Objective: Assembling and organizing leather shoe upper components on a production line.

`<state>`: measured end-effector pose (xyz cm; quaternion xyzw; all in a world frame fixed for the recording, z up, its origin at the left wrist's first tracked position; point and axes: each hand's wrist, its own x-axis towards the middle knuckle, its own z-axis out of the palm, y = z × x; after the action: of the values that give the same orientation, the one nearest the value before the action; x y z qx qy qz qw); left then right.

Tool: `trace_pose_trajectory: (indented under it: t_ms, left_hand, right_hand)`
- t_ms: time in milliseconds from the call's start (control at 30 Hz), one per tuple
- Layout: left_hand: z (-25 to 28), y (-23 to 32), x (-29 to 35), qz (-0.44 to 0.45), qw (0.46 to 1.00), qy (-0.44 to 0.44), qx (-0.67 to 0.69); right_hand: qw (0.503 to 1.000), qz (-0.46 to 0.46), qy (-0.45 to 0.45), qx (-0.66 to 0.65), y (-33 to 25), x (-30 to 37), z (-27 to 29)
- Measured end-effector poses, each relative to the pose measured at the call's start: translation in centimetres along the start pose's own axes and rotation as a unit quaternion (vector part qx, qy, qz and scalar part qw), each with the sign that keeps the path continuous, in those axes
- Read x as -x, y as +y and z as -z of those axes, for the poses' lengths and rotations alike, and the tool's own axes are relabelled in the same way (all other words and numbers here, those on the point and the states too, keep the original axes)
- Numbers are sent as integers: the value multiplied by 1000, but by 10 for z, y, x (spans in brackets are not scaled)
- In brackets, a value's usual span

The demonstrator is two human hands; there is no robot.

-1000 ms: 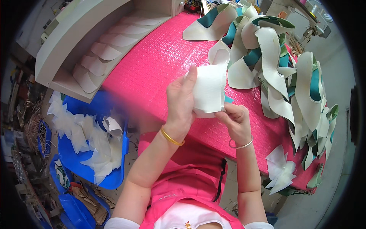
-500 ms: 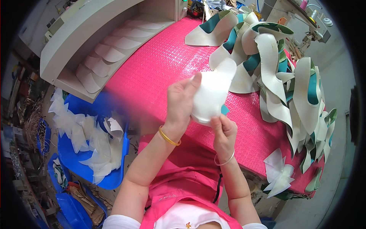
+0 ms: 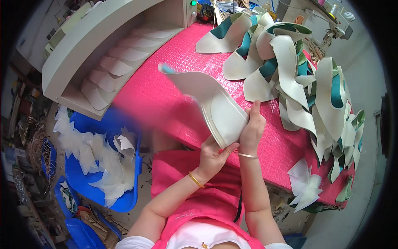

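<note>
Cream shoe piece [image 3: 215, 108] held up over the pink table [image 3: 166, 99], gripped at its near end by both hands. Left hand [image 3: 213, 155] closed on the lower edge from below, thumb pressed up against the stitched rim. Right hand [image 3: 252, 130] wrapped around the right side, fingers [image 3: 253, 111] pointing up along the edge. Far end of the piece blurry, reaching out to the left with a bit of teal at the tip. Gold bangle [image 3: 195, 179] on the left wrist, thin bracelet [image 3: 247, 155] on the right wrist. Pink apron [image 3: 199, 195] just below the hands. Big heap of cream and teal shoe pieces [image 3: 298, 74] piled on the table to the right, near the right hand but not touching it. Small bunch of white paper scraps [image 3: 306, 184] at the near right edge of the table. White shelf unit [image 3: 95, 50] on the far left of the table, with a row of pale cut pieces [image 3: 112, 74] lying overlapped inside. Blue bin [image 3: 99, 170] down on the floor to the left, full of white scraps [image 3: 99, 157]. More blue bins lower left, partly hidden by clutter. Sewing machine parts [image 3: 331, 20] at the far right corner, too small to tell well.
</note>
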<state>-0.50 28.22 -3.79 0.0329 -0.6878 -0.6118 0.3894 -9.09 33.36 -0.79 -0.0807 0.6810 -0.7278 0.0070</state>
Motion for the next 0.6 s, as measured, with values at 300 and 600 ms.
trace_pose_trajectory:
  t_ms: [300, 600]
  left_hand:
    - [54, 9, -54, 301, 909, -163, 239]
    - [76, 12, -83, 38, 967, -68, -244]
  right_hand:
    - [932, -101, -318, -139, 14, 3, 18]
    - [925, 278, -198, 164, 7, -20, -39]
